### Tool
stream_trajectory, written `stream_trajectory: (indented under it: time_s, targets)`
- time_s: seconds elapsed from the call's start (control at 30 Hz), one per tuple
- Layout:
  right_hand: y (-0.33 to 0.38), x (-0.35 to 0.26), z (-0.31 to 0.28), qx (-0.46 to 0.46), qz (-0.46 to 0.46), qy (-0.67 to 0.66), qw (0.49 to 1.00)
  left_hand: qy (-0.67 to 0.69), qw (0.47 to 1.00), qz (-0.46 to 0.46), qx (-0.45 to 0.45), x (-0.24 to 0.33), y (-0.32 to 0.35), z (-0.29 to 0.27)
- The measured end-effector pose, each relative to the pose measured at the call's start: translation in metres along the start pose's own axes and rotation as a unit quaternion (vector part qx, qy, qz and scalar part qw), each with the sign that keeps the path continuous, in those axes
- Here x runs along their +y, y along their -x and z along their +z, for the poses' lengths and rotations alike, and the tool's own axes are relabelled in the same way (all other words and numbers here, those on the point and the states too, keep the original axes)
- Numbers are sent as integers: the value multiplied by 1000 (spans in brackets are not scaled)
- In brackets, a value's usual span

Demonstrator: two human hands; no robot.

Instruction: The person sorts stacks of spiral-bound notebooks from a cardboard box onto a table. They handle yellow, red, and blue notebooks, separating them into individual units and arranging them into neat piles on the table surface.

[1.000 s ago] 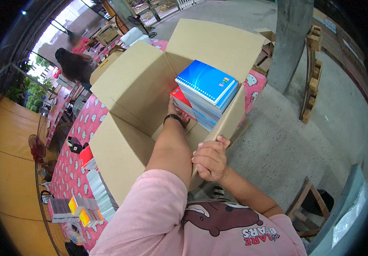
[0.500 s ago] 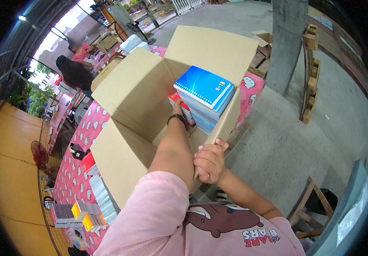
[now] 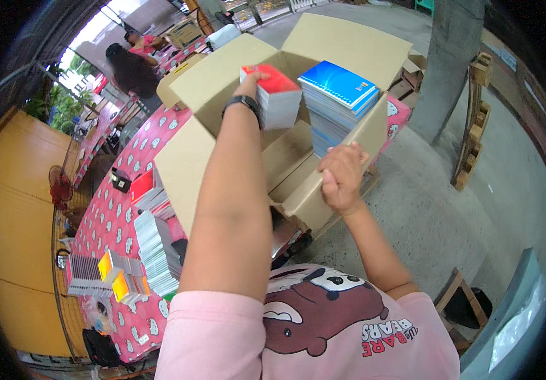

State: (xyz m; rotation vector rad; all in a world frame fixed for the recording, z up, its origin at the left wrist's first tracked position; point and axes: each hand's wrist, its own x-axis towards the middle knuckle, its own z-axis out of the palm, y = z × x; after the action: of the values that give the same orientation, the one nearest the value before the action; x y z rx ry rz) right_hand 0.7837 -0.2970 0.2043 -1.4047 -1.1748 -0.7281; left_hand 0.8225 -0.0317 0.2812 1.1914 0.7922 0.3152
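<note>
And up it comes: the red-topped stack [image 3: 279,107], low down against its neighbour half a second ago, now rides higher with its cover about level with the blue-topped stack [image 3: 333,98], and a gap has appeared between the two. The left hand [image 3: 252,82] has risen with it, clamped on its left side, a finger or thumb laid over the red cover; the rest of that grip is hidden, so I can't tell how far under it reaches.

Here's the relation that counts: the stack sits immediately right of the left hand, touching it, and ahead and left of the right hand [image 3: 342,171], well apart from that one. The left is clearly the nearer. The stack stands upright, cover uppermost, and the cover's long edge looks to slant from beyond the left hand back toward the right. Its base seems clear of the floor of the cardboard box [image 3: 349,47], inside whose walls it still hangs.

Over to the right hand: fingers clenched on the near-right wall, exactly the same job as before, though it looks farther along the rim now. The blue-topped stack stays put, just ahead of that fist. And away to the left of the left forearm, closer to the body, a pale stack [image 3: 157,250] lies on the pink table [image 3: 111,218].
</note>
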Motion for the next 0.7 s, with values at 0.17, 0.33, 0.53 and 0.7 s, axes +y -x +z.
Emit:
stream_trajectory:
  time_s: [0.17, 0.33, 0.53, 0.7]
  targets:
    - [-26, -27, -11, -39, 132, -29, 990, 78, 985, 122, -92, 64, 97, -32]
    - [-37, -112, 8, -15, 275, -392, 878, 186, 920, 322, -124, 40, 200, -124]
    - [-34, -205, 93, -244, 210, -407, 855, 307, 887, 332, -92, -65, 279, -268]
    - [-4, -247, 194, -307, 289, -382, 822, 361, 893, 269, -17, -127, 317, -342]
